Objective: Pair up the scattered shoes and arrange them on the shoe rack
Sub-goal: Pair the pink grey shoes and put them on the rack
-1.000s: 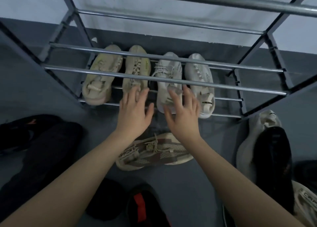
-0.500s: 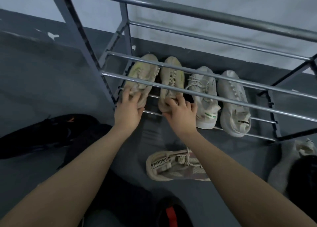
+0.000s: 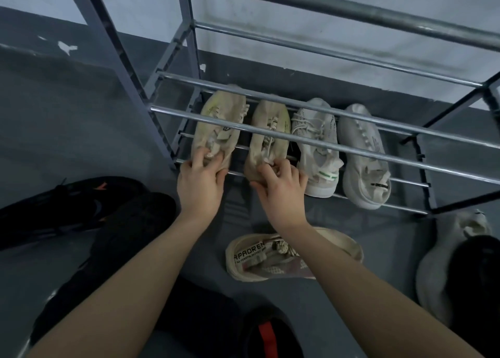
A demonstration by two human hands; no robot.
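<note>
A grey metal shoe rack (image 3: 311, 141) stands against the wall. On its lowest shelf sit two beige sneakers and two white sneakers, heels toward me. My left hand (image 3: 200, 179) grips the heel of the left beige sneaker (image 3: 219, 125). My right hand (image 3: 281, 184) grips the heel of the right beige sneaker (image 3: 269, 135). Beside them are a white laced sneaker (image 3: 316, 144) and a white slip-on sneaker (image 3: 362, 154). A beige and pink sneaker (image 3: 270, 257) lies on its side on the floor under my right forearm.
Black shoes (image 3: 81, 209) lie on the grey floor at the left. A black shoe with a red patch (image 3: 267, 336) is near the bottom edge. At the right, a black shoe (image 3: 476, 271) rests on a pale grey shoe (image 3: 433, 265).
Both hands moved left from the middle shoes to the heels of the two beige sneakers and closed on them. The view shifted left with them.
</note>
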